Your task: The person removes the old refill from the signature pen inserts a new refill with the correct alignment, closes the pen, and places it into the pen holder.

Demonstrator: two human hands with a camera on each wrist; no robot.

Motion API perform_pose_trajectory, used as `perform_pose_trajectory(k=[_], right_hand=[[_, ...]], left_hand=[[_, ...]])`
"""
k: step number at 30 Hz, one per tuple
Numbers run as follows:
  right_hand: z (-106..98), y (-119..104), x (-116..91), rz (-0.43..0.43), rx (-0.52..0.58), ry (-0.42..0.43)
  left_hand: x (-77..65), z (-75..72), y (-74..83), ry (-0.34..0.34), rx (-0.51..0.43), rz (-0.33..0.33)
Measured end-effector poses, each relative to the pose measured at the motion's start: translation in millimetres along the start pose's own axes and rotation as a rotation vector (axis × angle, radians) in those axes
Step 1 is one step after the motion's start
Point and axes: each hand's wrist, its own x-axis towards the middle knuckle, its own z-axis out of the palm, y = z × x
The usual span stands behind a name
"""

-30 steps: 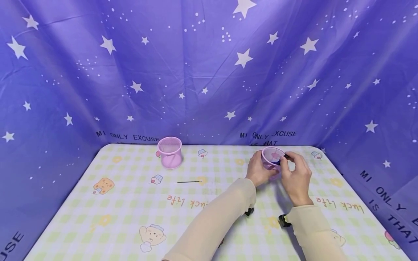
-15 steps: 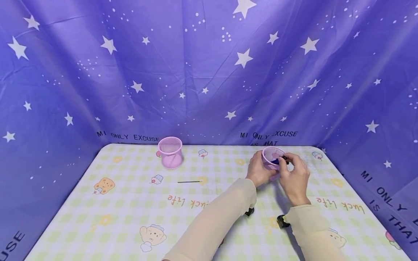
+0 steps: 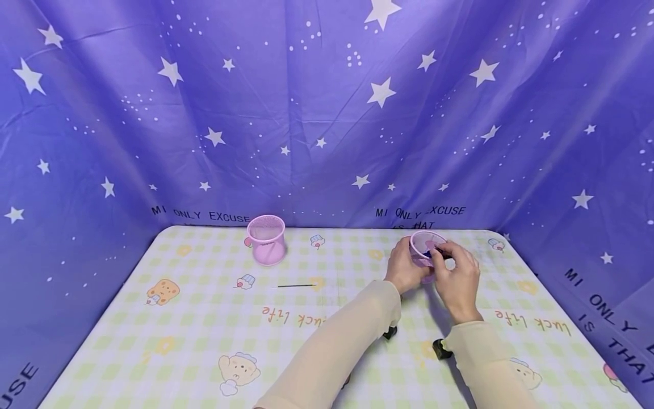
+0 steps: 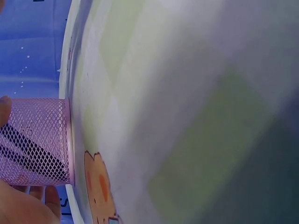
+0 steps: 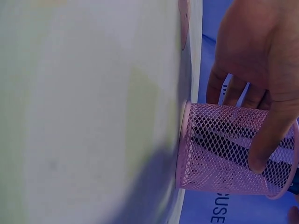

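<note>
My left hand (image 3: 405, 267) grips a pink mesh pen holder (image 3: 428, 262) around its side, at the right of the table in the head view. In the right wrist view the left thumb (image 5: 268, 144) lies across the mesh. Slender dark pen-like sticks (image 5: 224, 144) lean inside the holder, showing through it. At the rim my right hand (image 3: 457, 281) pinches a dark pen-like item (image 3: 441, 254), mostly hidden by the fingers. The left wrist view shows the holder's mesh wall (image 4: 42, 112), with left fingers (image 4: 51, 200) behind it.
A second pink mesh holder (image 3: 267, 250) stands upright at the back left. A thin dark rod (image 3: 296, 286) with a light tip lies mid-table. The table (image 3: 194, 329) has a checked cloth, and a purple starry curtain (image 3: 306, 113) hangs behind.
My right hand has shifted slightly left, closer over the rim, and the dark item in its fingers has turned and shows less. The left hand and the holder have stayed put.
</note>
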Motion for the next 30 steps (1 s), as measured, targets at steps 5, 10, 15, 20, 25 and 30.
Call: perform_pose_trajectory(k=[5, 10, 15, 20, 25, 30], right_hand=[[-2.5, 0.1, 2.4, -0.01, -0.011, -0.017], [-6.4, -0.2, 4.9, -0.005, -0.023, -0.023], [-10.2, -0.2, 5.5, 0.006, -0.034, -0.066], [-11.7, 0.9, 4.4, 0.018, -0.054, -0.106], [-12.5, 1.8, 3.6, 0.034, -0.069, -0.129], [-13.8, 1.0, 3.3, 0.056, -0.072, -0.15]], left_hand=[[0.4, -0.7, 0.2, -0.007, -0.016, 0.0], [-0.1, -1.7, 0.4, -0.015, -0.013, 0.009], [-0.7, -2.1, 0.8, -0.007, -0.016, 0.008], [-0.2, -2.2, 1.9, -0.013, -0.013, 0.008], [-1.0, -2.1, 2.6, -0.007, 0.002, 0.005], [-1.3, -0.3, 3.6, 0.005, 0.03, -0.002]])
